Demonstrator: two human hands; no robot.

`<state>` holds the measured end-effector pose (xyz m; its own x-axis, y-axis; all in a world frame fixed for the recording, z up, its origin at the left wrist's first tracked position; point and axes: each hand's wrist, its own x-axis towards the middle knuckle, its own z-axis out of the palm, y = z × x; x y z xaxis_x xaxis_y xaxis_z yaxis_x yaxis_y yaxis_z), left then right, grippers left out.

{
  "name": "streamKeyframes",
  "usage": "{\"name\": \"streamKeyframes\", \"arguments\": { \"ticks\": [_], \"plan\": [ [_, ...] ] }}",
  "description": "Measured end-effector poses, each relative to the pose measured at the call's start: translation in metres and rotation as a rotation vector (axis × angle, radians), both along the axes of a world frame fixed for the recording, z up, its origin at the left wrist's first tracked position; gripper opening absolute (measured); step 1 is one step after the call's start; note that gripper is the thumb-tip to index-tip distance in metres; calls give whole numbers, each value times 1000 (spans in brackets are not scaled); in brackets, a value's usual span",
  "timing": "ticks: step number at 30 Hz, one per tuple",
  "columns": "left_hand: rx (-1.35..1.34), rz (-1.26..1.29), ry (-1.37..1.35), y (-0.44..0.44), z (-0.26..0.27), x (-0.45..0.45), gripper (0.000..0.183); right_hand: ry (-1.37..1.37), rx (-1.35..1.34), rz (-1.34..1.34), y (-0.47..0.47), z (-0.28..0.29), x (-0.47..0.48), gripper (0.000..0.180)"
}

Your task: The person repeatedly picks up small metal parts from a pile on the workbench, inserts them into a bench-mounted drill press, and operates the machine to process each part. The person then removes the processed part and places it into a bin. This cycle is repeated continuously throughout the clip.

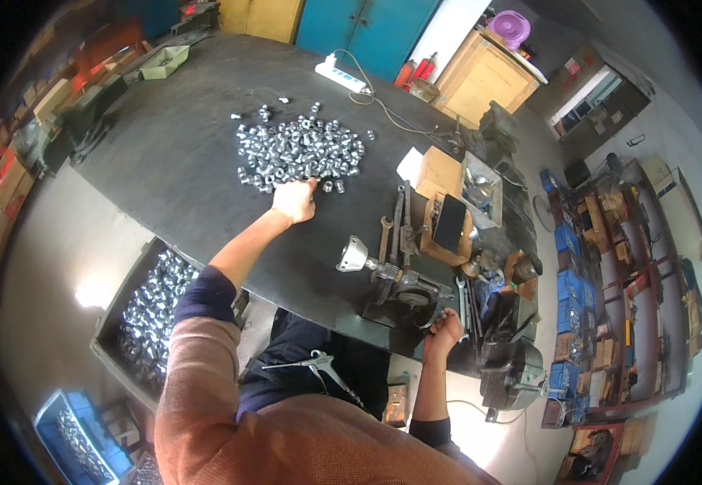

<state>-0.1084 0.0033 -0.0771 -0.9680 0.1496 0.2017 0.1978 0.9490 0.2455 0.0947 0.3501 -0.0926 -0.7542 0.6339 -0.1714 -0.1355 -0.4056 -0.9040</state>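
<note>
At the near edge of a pile of shiny metal threaded fittings (302, 148), my left hand (294, 201) reaches down; its fingertips are partly hidden, so any fitting in them cannot be made out. My right hand (446, 330) is curled at the curved metal rim (433, 316) of a small geared bench device (411, 294). A silver cone-shaped head (353, 254) sticks out from the device's left end, towards the middle of the dark workbench (175, 145). An air blow gun (325, 367) lies across my lap.
Right of the pile are wrenches (385, 239), a cardboard box with a black phone (450, 223) on it, and a grey tray (489, 194). A white power strip (342, 77) lies at the back. Below the left edge stands a bin of fittings (154, 309). A bench grinder (511, 376) is at right.
</note>
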Motion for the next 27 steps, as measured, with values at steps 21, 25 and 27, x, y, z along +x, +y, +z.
{"name": "streamKeyframes", "arguments": {
  "ticks": [21,25,27],
  "plan": [
    [1230,-633,-426,-5,79,120,20,82,84,69,1,1,11,11],
    [1040,-609,-505,-7,98,115,18,131,101,99,-2,14,25,11],
    [1096,-661,-484,-8,91,112,19,141,108,112,-3,22,30,10]
  ]
}}
